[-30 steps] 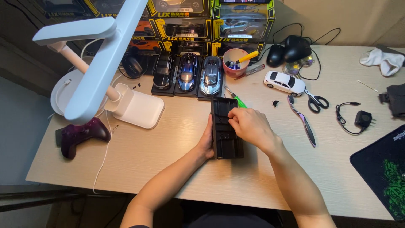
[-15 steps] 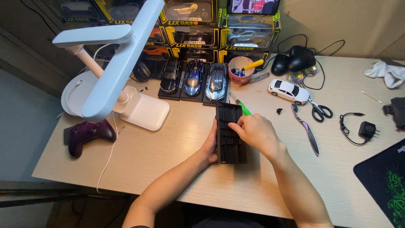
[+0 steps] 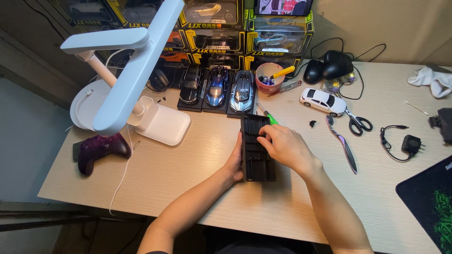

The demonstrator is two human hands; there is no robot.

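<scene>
Wooden desk [image 3: 188, 164], lamp at 10 o'clock. We steady black car chassis [image 3: 257, 157] at centre: left hand [image 3: 234, 162] cupped along its edge, right hand [image 3: 285, 146] pinching its upper part. Fitting step, we judge; next needs green screwdriver [image 3: 267, 115] at 12 o'clock.

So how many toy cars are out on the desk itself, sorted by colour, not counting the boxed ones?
Black car: 1
Blue car: 1
Silver-blue car: 1
White car: 1
Total: 4
The first three stand on dark bases; the white one sits straight on the desk.
</scene>
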